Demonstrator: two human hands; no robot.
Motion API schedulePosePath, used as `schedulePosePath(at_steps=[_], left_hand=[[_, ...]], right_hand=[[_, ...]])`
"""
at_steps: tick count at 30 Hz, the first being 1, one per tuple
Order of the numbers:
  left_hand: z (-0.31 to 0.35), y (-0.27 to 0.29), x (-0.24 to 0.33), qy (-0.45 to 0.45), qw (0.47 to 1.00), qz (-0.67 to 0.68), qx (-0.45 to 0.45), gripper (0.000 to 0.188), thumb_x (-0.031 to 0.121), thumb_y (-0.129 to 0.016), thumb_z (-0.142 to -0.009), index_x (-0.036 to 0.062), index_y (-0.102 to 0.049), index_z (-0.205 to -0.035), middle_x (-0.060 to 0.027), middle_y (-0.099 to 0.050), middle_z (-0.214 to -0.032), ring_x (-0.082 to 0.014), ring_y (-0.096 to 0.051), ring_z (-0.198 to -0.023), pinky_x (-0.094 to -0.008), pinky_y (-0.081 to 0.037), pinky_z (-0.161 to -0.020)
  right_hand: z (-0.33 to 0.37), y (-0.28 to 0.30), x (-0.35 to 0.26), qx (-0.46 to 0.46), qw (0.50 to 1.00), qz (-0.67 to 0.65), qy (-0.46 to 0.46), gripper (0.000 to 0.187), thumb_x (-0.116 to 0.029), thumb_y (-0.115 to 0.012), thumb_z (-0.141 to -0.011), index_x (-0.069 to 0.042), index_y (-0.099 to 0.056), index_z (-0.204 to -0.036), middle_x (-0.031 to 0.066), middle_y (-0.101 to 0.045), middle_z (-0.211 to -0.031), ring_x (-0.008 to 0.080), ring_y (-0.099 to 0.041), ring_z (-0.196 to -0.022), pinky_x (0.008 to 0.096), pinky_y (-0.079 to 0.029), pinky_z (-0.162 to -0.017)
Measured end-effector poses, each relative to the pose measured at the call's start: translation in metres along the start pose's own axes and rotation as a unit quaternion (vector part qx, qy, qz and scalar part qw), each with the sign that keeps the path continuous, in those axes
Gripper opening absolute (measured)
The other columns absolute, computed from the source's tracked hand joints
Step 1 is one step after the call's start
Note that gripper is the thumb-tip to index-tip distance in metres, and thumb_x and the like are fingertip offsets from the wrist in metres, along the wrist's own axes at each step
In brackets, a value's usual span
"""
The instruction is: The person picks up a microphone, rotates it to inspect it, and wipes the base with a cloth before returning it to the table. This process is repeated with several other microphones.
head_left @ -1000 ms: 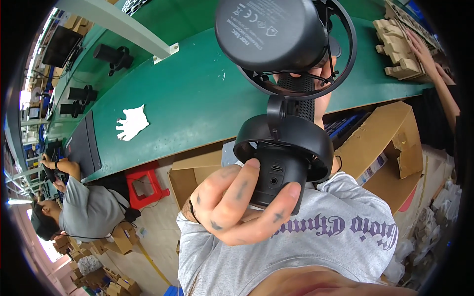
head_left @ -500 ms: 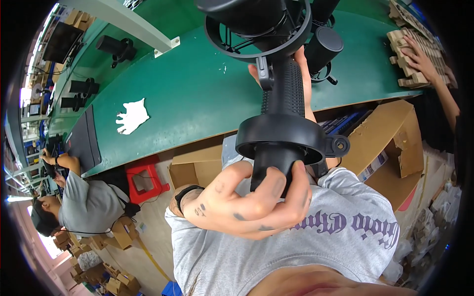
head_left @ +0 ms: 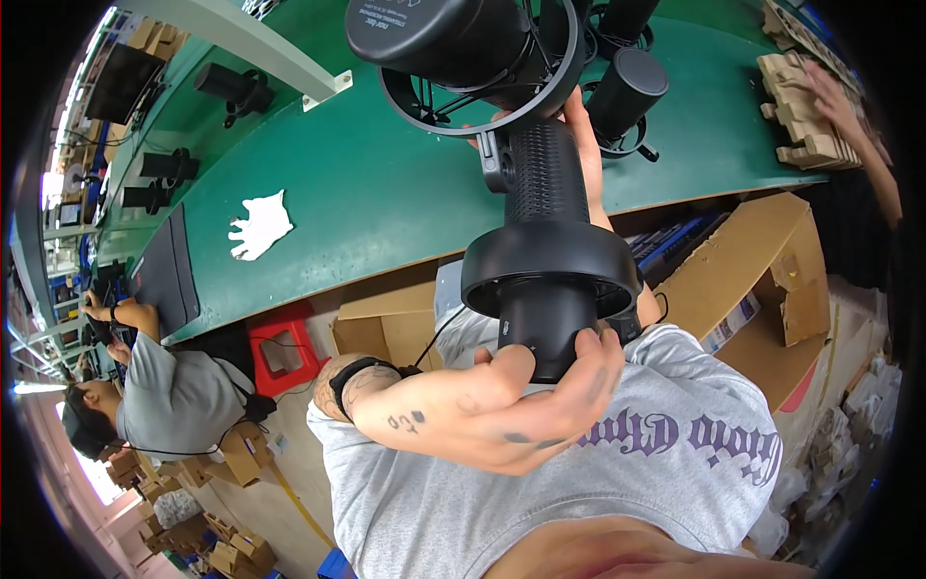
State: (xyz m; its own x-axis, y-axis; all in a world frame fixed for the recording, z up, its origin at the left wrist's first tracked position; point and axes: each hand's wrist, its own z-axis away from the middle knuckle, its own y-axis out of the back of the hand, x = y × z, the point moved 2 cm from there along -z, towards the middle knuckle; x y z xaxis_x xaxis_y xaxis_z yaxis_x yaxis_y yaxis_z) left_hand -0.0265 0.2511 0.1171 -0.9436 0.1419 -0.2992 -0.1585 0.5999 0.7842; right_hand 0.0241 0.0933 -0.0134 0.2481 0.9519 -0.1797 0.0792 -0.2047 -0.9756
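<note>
A black microphone with a mesh grille and a ring-shaped mount is held upright before my chest. My left hand, fingers curled, grips its smooth lower end below the ring. My right hand is wrapped round the grille's far end from behind, with only part of its fingers showing. Just beyond, a second black microphone in a ring mount lies tilted with its flat end exposed. Whether the two touch, or my right hand also holds the second, I cannot tell.
A green workbench carries a white glove, a dark mat and more microphones, one upright. Cardboard boxes and a red stool stand by the bench. One co-worker sits left; another's hand is near pulp trays.
The held microphone has turned, hiding the ring's side bracket. The second microphone has shifted left, and its end face shows more. My left fingers have shifted their grip. The co-worker's hand at right has moved.
</note>
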Motion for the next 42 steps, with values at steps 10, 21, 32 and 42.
schedulePosePath(at_steps=[10, 21, 32, 42], left_hand=[[-0.004, 0.003, -0.003, -0.088, 0.995, -0.018, -0.036, 0.019, 0.025, -0.052, -0.083, 0.0197, -0.061, -0.067, 0.009, -0.069, -0.104, -0.0081, -0.055, -0.095, -0.0259, -0.026, -0.061], [-0.013, 0.017, 0.001, -0.153, 0.987, 0.022, 0.033, 0.018, 0.031, -0.053, -0.085, 0.0223, -0.069, -0.088, 0.0113, -0.063, -0.118, -0.0053, -0.058, -0.097, -0.0266, -0.027, -0.066], [0.07, -0.026, -0.032, 0.146, 0.966, 0.082, 0.198, 0.047, -0.004, -0.062, -0.069, 0.028, -0.065, -0.103, -0.0017, -0.06, -0.111, -0.0177, -0.062, -0.086, -0.0285, -0.041, -0.063], [0.081, -0.07, -0.058, 0.238, 0.965, 0.106, 0.043, 0.042, -0.009, -0.056, -0.059, 0.0061, -0.07, -0.096, -0.012, -0.067, -0.1, -0.0189, -0.063, -0.066, -0.0266, -0.045, -0.053]], right_hand=[[0.0, 0.005, 0.009, 0.048, 0.998, -0.04, -0.027, 0.047, -0.048, -0.041, -0.096, -0.021, -0.041, -0.135, 0.0064, -0.063, -0.106, 0.0209, -0.063, -0.088, 0.0437, -0.054, -0.081], [0.009, -0.041, -0.015, -0.03, 0.998, 0.021, 0.044, 0.049, -0.042, -0.035, -0.1, -0.022, -0.028, -0.144, 0.0074, -0.06, -0.099, 0.0171, -0.059, -0.074, 0.0322, -0.054, -0.063], [0.109, -0.149, -0.206, 0.032, 0.453, 0.659, 0.599, 0.051, -0.026, -0.061, -0.088, -0.002, -0.046, -0.13, 0.0122, -0.055, -0.12, 0.0232, -0.061, -0.102, 0.0352, -0.053, -0.081], [-0.039, -0.016, -0.301, 0.096, 0.247, 0.954, 0.138, 0.052, -0.017, -0.07, -0.077, -0.009, -0.052, -0.124, 0.0139, -0.057, -0.122, 0.031, -0.054, -0.112, 0.0367, -0.042, -0.095]])
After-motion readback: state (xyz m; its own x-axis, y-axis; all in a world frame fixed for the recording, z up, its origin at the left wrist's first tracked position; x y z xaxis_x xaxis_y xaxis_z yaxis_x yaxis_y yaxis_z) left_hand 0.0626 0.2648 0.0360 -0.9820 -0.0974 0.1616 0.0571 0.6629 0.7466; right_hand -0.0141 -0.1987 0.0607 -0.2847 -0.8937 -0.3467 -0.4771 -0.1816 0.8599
